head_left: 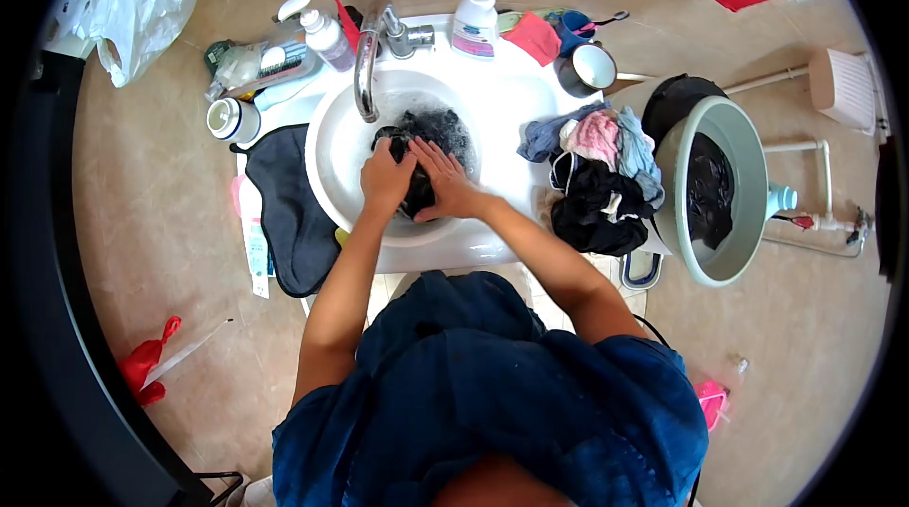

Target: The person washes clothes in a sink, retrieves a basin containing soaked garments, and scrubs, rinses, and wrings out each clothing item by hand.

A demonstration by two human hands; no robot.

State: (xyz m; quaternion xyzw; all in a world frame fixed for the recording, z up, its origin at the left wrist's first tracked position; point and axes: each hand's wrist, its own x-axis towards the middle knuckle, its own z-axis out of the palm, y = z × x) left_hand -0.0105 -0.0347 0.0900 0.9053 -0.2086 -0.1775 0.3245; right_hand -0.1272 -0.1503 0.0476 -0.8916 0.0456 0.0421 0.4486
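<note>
Both hands are down in the round white sink [327, 161], which holds water and suds. My left hand [386, 176] has its fingers wrapped round a wet black cloth [419, 191]. Against the same cloth lies my right hand [443, 180], palm down, with its fingers stretched out. More dark fabric [436, 131] floats in the water beyond my fingertips. The chrome faucet [367, 81] curves over the back left of the sink.
Right of the sink is a pile of clothes [606, 180], then a grey-green basin [748, 213] with dark contents. Bottles [473, 24], a metal mug [589, 69] and an open jar [232, 119] stand around the counter. A black cloth [292, 213] drapes at left.
</note>
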